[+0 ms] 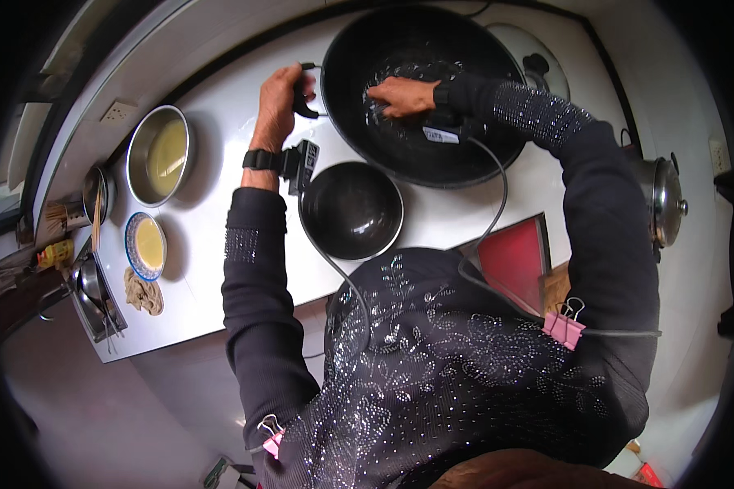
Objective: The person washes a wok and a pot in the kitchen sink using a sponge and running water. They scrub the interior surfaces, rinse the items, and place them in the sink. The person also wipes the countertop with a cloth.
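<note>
A large black wok [465, 165] stands on the white counter before me, with clear liquid rippling inside it. My left hand [284, 98] grips the wok's side handle [306, 109]. My right hand [400, 96] is inside the wok, its fingertips at the rippling liquid; whether they hold anything cannot be made out. Just below the wok's rim sits a smaller black pan [352, 208] with a shiny inside. Both wrists carry strapped devices with cables.
At the left stand a steel basin [133, 156] and a blue-rimmed bowl [128, 250], both holding yellowish liquid. A crumpled cloth [144, 293] lies near a tray of utensils [119, 318]. A glass lid [556, 55] lies behind the wok; a lidded steel pot [667, 202] is at the right.
</note>
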{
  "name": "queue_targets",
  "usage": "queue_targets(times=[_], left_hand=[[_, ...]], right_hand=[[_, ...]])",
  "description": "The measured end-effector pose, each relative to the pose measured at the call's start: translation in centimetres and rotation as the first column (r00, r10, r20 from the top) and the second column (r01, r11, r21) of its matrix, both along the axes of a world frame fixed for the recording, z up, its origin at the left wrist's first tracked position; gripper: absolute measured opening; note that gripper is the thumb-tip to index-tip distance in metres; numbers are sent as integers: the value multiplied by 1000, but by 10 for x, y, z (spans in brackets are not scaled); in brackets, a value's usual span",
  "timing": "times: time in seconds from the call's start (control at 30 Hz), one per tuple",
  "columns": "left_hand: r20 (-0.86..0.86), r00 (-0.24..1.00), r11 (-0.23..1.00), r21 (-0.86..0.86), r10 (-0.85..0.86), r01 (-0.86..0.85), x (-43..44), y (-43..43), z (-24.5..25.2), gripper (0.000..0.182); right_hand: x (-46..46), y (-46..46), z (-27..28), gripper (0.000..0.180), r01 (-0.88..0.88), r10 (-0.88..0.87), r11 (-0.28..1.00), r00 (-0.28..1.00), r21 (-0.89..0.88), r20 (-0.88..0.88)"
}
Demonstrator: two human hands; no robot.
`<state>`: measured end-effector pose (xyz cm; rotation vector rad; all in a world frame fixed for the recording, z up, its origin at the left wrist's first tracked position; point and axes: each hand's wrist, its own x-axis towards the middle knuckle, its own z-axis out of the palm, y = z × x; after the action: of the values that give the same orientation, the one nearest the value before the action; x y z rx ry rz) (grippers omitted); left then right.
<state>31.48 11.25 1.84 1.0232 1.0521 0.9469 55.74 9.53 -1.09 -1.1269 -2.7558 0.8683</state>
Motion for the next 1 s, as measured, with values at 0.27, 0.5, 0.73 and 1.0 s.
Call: queue_targets(times=[0.27,0.5,0.73,1.0], left_hand=[[-138,990,994,110,3,12,9,2,-2,19],[-313,950,979,193,4,59,7,3,-1,21],[-127,985,984,146,121,-102,11,3,-19,22],[-107,964,961,159,245,-226,15,5,-22,23]], right_hand=[[-38,20,31,33,78,15,807,988,585,-153],[23,98,28,18,-104,-237,549,932,829,274],[168,55,72,17,438,-495,864,649,249,578],[115,-91,90,15,562,-410,811,742,-159,531]])
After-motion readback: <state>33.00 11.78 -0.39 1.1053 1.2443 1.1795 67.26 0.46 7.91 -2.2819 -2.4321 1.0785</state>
